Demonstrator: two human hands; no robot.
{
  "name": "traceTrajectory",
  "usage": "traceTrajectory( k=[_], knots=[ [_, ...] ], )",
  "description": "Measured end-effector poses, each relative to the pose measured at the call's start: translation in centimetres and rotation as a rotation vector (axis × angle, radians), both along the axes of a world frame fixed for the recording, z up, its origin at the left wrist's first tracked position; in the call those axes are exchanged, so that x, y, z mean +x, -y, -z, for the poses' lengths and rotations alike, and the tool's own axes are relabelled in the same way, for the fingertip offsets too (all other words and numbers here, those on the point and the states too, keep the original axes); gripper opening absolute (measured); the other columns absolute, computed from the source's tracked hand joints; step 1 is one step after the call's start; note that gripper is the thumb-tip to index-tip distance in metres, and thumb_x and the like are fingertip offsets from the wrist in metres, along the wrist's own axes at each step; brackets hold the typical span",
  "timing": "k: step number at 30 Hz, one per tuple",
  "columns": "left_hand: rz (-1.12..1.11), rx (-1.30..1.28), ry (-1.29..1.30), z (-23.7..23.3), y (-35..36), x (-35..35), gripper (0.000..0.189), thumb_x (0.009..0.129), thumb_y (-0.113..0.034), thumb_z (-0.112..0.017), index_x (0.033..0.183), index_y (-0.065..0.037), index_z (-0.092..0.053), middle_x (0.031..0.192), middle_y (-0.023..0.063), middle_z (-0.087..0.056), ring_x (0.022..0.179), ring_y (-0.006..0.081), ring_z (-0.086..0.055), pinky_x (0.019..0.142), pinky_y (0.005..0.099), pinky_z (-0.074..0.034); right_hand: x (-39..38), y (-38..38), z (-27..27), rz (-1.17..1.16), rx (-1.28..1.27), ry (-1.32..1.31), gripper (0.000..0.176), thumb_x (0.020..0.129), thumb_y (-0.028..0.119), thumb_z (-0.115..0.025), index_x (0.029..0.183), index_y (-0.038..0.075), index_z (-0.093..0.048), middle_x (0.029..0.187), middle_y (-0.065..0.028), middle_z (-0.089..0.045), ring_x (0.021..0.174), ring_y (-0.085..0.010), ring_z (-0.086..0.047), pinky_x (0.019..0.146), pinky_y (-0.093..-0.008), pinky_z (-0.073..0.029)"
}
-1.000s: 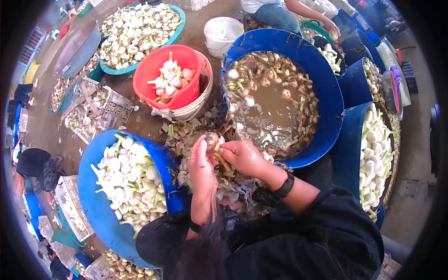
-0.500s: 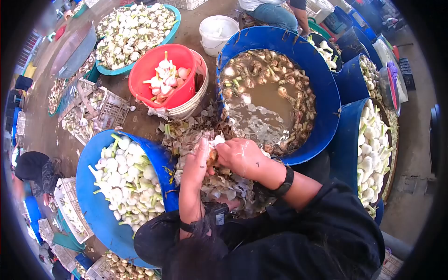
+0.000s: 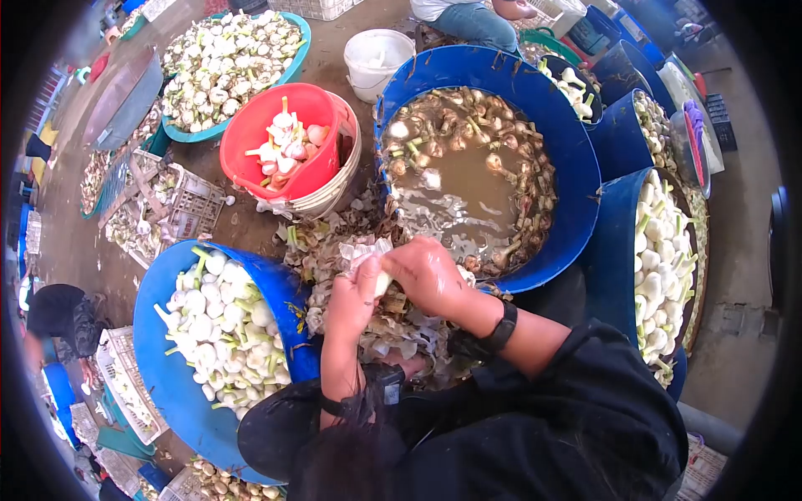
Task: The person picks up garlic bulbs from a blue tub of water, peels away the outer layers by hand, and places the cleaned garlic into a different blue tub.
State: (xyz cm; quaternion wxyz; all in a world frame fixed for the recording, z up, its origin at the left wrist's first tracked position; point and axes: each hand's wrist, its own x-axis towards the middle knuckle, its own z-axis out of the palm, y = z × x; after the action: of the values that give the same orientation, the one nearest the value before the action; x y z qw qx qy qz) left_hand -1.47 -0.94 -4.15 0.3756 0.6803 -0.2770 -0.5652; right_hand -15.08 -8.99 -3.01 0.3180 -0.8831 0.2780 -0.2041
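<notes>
Pale bulb pinched between two hands above a bed of husks

Through the head camera I have a garlic bulb between the left hand and the right hand, over a heap of husks and just on the near side of a blue tub. Each grip is narrow, thumb and fingers closed on the bulb; where the right fingertips cover it, I can't separate bulb from skin. The sliver I can see has its long axis running roughly up and down my view, its top leaning right. Fingers hide both ends, so I can't tell which way the stem points.

A crumpled, papery flap of skin sticks up beyond the left thumb, whitish and thin. The husks beneath are dry-looking, curled and layered. The tub is smooth plastic, round, holding murky brown water and rough brown bulbs. To the left, glossy white bulbs with green stubs fill a tilted blue container. Beyond, a red basin sits on a white bucket.
</notes>
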Motion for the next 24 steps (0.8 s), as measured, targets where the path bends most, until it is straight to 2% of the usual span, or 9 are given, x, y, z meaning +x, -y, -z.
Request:
traceTrajectory(
  k=[1,4,6,8,14,16,18,21,24],
  knots=[
    [-0.092,-0.23,0.052,1.8,-0.3,-1.0,0.042,0.083,-0.029,-0.059,0.113,0.0,-0.052,0.083,0.0083,-0.059,0.074,0.0149,-0.055,0.069,0.0272,-0.044,-0.1,0.4,0.5,0.005,0.001,-0.002,0.018,0.082,0.017,-0.055,0.075,0.002,-0.06,0.07,-0.0166,-0.058,0.064,-0.0348,-0.054,0.058,-0.0375,-0.043],
    [0.111,-0.51,0.386,-0.2,-0.3,-1.3,0.041,0.079,-0.015,-0.062,0.117,-0.003,-0.05,0.106,0.0136,-0.056,0.094,0.0191,-0.055,0.083,0.0305,-0.043,-0.6,2.2,3.6,0.296,1.208,-0.047,0.023,0.084,0.021,-0.058,0.072,0.002,-0.063,0.056,-0.004,-0.058,0.044,-0.0138,-0.049,0.041,-0.0283,-0.039],
    [0.165,-0.501,0.373,-1.1,-0.5,-1.0,0.043,0.072,-0.005,-0.064,0.114,-0.003,-0.052,0.12,0.0161,-0.049,0.111,0.0261,-0.048,0.093,0.0355,-0.037,-1.1,2.6,3.6,0.271,1.304,0.047,0.024,0.083,0.022,-0.059,0.072,0.002,-0.064,0.057,0.0013,-0.055,0.045,-0.006,-0.045,0.038,-0.0226,-0.036],
    [0.363,-0.628,0.951,-1.7,-0.6,-0.8,0.038,0.07,0.0,-0.063,0.106,-0.006,-0.058,0.124,0.0143,-0.048,0.114,0.0321,-0.045,0.097,0.0399,-0.034,-1.3,2.8,1.3,0.258,1.201,-0.077,0.023,0.084,0.022,-0.058,0.073,0.002,-0.064,0.056,0.0001,-0.056,0.044,-0.0065,-0.046,0.038,-0.0221,-0.036],
    [-0.135,-0.516,0.11,2.1,-0.6,-2.7,0.024,0.078,0.001,-0.056,0.102,-0.002,-0.056,0.12,0.0147,-0.051,0.109,0.0274,-0.051,0.089,0.0336,-0.044,-0.9,1.3,0.7,0.318,1.372,0.199,0.021,0.088,0.02,-0.051,0.083,0.002,-0.061,0.067,0.0011,-0.057,0.051,-0.0053,-0.047,0.044,-0.0219,-0.039],
    [-0.737,-0.53,-0.635,2.4,-0.3,-2.1,0.023,0.084,-0.005,-0.054,0.106,-0.003,-0.052,0.117,0.0138,-0.053,0.106,0.0189,-0.053,0.085,0.0314,-0.046,-1.0,-0.1,0.9,0.314,1.206,0.655,0.021,0.09,0.02,-0.048,0.093,0.002,-0.058,0.081,-0.0002,-0.058,0.068,-0.0067,-0.051,0.058,-0.0237,-0.043],
    [-0.825,-0.478,-0.658,1.9,-0.2,-1.1,0.024,0.085,-0.016,-0.057,0.106,-0.006,-0.051,0.111,0.0093,-0.056,0.097,0.0146,-0.055,0.077,0.028,-0.048,-3.2,-1.1,-0.5,-0.056,0.733,0.329,0.023,0.09,0.018,-0.045,0.101,0.001,-0.056,0.093,-0.0039,-0.059,0.085,-0.0119,-0.053,0.075,-0.0273,-0.044],
    [-0.95,-0.248,-0.891,2.3,-1.1,0.3,0.033,0.086,-0.039,-0.053,0.1,-0.009,-0.053,0.088,0.0006,-0.059,0.067,0.0104,-0.053,0.052,0.023,-0.042,-5.6,-1.7,-1.4,0.08,0.885,0.625,0.02,0.09,0.016,-0.044,0.098,0.002,-0.056,0.097,-0.0071,-0.058,0.087,-0.0153,-0.055,0.076,-0.0297,-0.045],
    [-1.044,-0.223,-0.969,2.7,-1.2,0.5,0.036,0.088,-0.04,-0.047,0.104,-0.008,-0.053,0.081,-0.0005,-0.057,0.057,0.0076,-0.048,0.047,0.0206,-0.04,-6.3,0.9,-3.6,0.205,1.102,1.223,0.023,0.091,0.019,-0.042,0.103,0.001,-0.051,0.09,-0.007,-0.056,0.081,-0.0176,-0.056,0.073,-0.0309,-0.046]
  ],
)
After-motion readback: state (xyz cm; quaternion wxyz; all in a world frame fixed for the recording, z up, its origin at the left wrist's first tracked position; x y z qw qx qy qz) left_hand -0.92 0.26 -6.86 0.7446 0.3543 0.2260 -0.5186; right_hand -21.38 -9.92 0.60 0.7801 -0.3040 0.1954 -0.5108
